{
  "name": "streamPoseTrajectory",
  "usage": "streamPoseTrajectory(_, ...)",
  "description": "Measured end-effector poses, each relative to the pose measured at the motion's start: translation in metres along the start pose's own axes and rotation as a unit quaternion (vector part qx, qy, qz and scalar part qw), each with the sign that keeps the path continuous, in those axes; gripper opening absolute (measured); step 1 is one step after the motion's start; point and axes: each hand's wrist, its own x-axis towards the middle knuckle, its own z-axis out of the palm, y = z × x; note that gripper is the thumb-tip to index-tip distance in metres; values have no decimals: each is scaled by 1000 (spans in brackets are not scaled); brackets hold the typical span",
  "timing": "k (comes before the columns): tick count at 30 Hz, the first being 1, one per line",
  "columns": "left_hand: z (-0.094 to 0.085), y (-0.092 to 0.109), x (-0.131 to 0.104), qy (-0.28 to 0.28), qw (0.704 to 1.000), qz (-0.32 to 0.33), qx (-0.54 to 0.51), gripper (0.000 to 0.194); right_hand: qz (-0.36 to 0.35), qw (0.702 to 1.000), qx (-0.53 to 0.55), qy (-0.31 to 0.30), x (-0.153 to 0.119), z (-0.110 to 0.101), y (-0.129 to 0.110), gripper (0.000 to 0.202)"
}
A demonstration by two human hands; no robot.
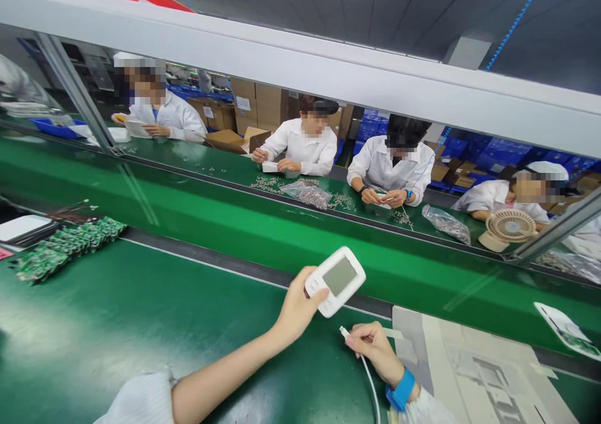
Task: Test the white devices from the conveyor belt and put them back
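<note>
The white device (335, 281) is gripped by the left fingers (321, 299) above the green surface (197, 324), its screen kept uncovered; the white cable (370, 380) is pinched near its plug by the right fingers (359, 335), leaving the tip exposed.

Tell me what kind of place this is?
It looks like a factory where people put gadgets together: there's a pile of green circuit boards, a long green conveyor belt, and people in white coats working in a row.
</note>
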Motion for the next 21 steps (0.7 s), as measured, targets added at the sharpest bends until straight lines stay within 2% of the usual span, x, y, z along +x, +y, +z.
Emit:
streamPoseTrajectory(3, -22, 9, 18, 134, 985, 55, 92, 26, -3, 1000, 7, 5, -1, 0, 0, 30)
streamPoseTrajectory(5, -38, 6, 30, 171, 963, 65, 199, 28, -2, 1000, 11, 13, -1, 0, -1, 31)
streamPoseTrajectory(8, -56, -14, 48, 133, 899, 81, 409, 31, 2, 1000, 10, 16, -2, 1, -3, 33)
streamPoseTrajectory(12, -63, -47, 69, 55, 756, 123, 641, 41, 1, 1000, 11, 19, -1, 1, -3, 33)
streamPoseTrajectory(14, -60, -55, 78, 23, 709, 141, 691, 48, -4, 1000, 13, 25, 0, 0, 1, 34)
streamPoseTrajectory(17, -50, -60, 87, -16, 695, 158, 701, 57, -5, 999, 16, 32, 1, -1, 6, 33)
streamPoseTrajectory(21, -32, -62, 93, -79, 717, 185, 667, 59, -5, 999, 21, 34, 0, 0, 5, 29)
